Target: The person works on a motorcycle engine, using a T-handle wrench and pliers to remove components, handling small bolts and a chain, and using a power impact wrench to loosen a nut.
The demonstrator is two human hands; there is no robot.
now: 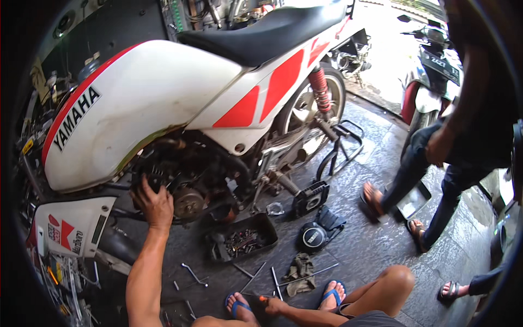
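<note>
Two hands on my feed. Left hand (154,203): at the engine (189,204), fingers part-curled; I cannot tell whether it grips. Engine sits beyond the tray (263,224), leftward. Right hand (279,307): near side of the tray, closed round an orange handle (263,298). I'd brace the left palm, feeling gently in the dark recess.

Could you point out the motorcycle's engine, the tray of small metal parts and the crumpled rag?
Engine (189,203): head view, on its round metal side part.
Tray (266,229): head view, bare inside, right end.
Crumpled rag (299,269): head view, folds near the middle.
</note>
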